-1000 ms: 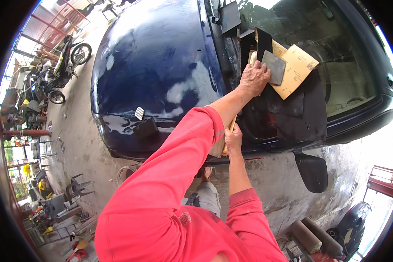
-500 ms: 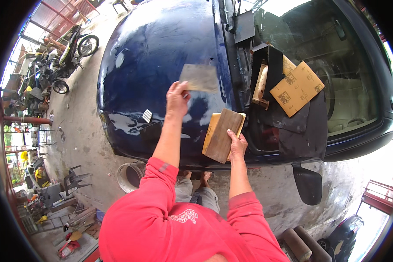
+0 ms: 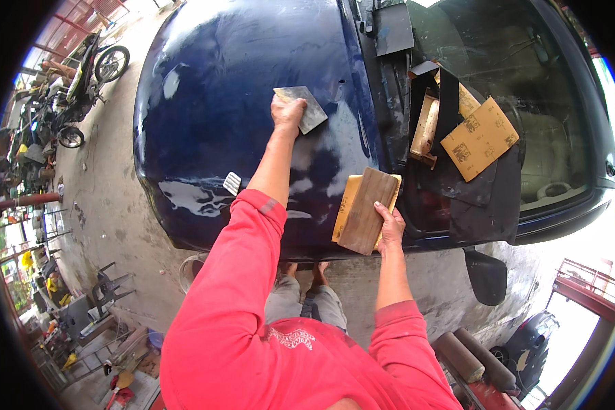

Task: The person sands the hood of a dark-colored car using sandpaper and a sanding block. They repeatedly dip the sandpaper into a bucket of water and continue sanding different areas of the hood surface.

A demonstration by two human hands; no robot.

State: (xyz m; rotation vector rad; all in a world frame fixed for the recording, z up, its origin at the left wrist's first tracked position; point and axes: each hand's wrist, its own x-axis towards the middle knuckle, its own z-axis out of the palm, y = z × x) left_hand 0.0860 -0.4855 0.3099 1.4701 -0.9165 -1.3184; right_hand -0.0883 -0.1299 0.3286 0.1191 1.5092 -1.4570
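The left hand (image 3: 288, 111) now lies farther out on the car hood (image 3: 219, 102) than it did half a second ago, when it hovered nearer the body with a grey sheet under it. It has carried that grey sheet of sandpaper (image 3: 302, 107) toward the far side of the panel, and the fingers press it flat against the paint with the arm stretched almost straight. The right hand (image 3: 390, 225) has hardly shifted: it grips a wooden block (image 3: 367, 210) with a yellow pad (image 3: 345, 205) behind it, resting on the near right part of the hood.

Judging from this, the rubbing has moved on to a fresh patch beside the dull grey-white one to the right of the left hand, while the block waits in reserve.

The hood is dark blue and glossy, with pale sanded spots scattered across it and a small white ridged piece (image 3: 231, 183) lying near the left sleeve. To the right, at the foot of the windshield (image 3: 526, 102), a dark cloth (image 3: 471, 191) holds brown sheets of sandpaper (image 3: 480, 139) and another wooden block (image 3: 426, 126).

The floor (image 3: 116, 225) is bare concrete. Motorbikes (image 3: 89, 68) stand far left, and chairs and clutter sit near left.
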